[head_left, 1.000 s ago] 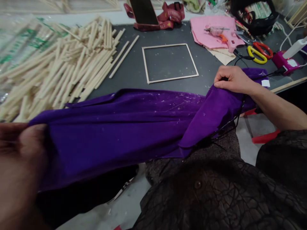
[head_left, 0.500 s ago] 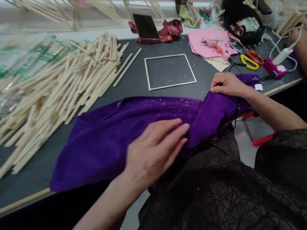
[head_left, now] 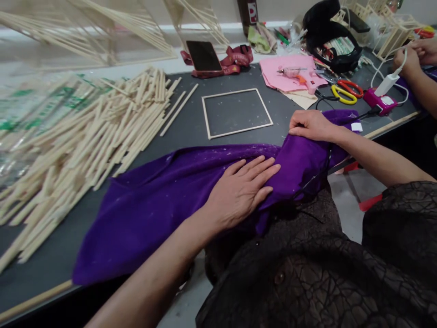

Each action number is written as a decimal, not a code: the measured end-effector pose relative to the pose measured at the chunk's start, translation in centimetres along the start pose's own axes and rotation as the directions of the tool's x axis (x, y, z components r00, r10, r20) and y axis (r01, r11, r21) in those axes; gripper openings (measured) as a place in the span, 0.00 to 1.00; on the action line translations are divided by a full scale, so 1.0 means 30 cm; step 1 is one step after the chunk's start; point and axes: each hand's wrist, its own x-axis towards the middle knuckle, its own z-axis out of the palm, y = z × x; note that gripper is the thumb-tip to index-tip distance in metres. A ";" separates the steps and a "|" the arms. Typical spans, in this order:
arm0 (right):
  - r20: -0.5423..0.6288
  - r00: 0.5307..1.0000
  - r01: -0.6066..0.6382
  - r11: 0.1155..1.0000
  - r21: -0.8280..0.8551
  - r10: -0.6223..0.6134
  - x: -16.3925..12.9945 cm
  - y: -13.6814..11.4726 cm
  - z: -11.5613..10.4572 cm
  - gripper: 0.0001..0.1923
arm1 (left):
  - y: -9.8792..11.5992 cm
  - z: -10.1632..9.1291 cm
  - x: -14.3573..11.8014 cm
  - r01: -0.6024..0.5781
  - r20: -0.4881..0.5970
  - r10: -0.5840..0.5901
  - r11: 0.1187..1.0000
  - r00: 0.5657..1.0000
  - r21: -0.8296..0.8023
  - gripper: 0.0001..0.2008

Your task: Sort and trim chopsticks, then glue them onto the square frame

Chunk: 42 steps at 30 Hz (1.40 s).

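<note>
A purple cloth point(head_left: 146, 205) flecked with pale fluff lies spread along the near edge of the dark table point(head_left: 191, 123). My left hand point(head_left: 241, 189) rests flat on the cloth with its fingers spread, near the cloth's middle. My right hand point(head_left: 310, 125) pinches the cloth's right end against the table. Just beyond the cloth sits a square frame of thin wooden sticks point(head_left: 236, 113).
A big heap of wooden sticks point(head_left: 88, 132) covers the table's left. At the back are a phone point(head_left: 204, 55) on red straps, pink fabric point(head_left: 288, 73), yellow-and-red scissors point(head_left: 344, 90), a pink charger with white plug point(head_left: 381, 98). Another person's hands point(head_left: 411, 57) work at far right.
My left hand let go of the cloth's left end, which dropped onto the table, then moved right and laid flat on the cloth. The right hand kept its grip.
</note>
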 end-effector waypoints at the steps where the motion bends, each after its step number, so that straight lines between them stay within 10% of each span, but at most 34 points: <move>1: -0.005 1.000 -0.010 1.000 -0.010 0.010 0.010 0.003 0.003 0.12 | -0.013 -0.008 0.006 0.009 0.022 -0.008 1.000 1.000 -0.013 0.26; 16: -0.077 0.997 -0.013 1.000 0.013 0.014 0.031 0.015 -0.018 0.12 | -0.149 -0.028 -0.002 -0.021 -0.049 0.019 0.999 0.999 -0.044 0.35; 20: -0.174 0.978 0.108 0.994 -0.032 -0.112 -0.019 -0.091 -0.070 0.13 | -0.153 -0.039 0.001 -0.039 -0.032 0.036 0.995 0.999 -0.097 0.36; 26: 0.067 0.906 0.423 0.896 -0.136 -0.417 -0.136 -0.323 -0.034 0.21 | -0.151 -0.038 0.014 0.027 -0.028 -0.032 0.989 0.999 -0.148 0.33; 34: 0.083 0.865 0.486 0.784 -0.386 -0.495 -0.132 -0.421 0.036 0.10 | -0.153 -0.021 0.010 0.083 -0.066 -0.098 0.976 0.993 -0.202 0.35; 42: 0.103 0.844 0.478 0.826 0.299 -0.526 -0.109 -0.310 -0.075 0.11 | -0.149 -0.020 0.016 0.066 -0.076 -0.081 0.981 0.994 -0.183 0.32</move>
